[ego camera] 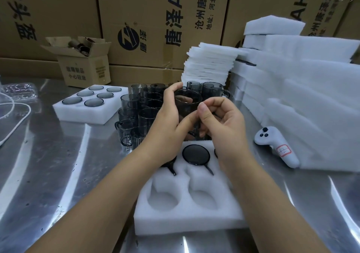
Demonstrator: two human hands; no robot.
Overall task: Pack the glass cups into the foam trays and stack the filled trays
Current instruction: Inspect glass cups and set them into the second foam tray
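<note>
left hand (167,120), right hand (220,122), both gripping cup (188,100)

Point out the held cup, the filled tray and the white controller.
held cup (188,106), head view, dark glass wall.
filled tray (78,114), head view, bare foam front edge.
white controller (272,141), head view, upper body.
</note>
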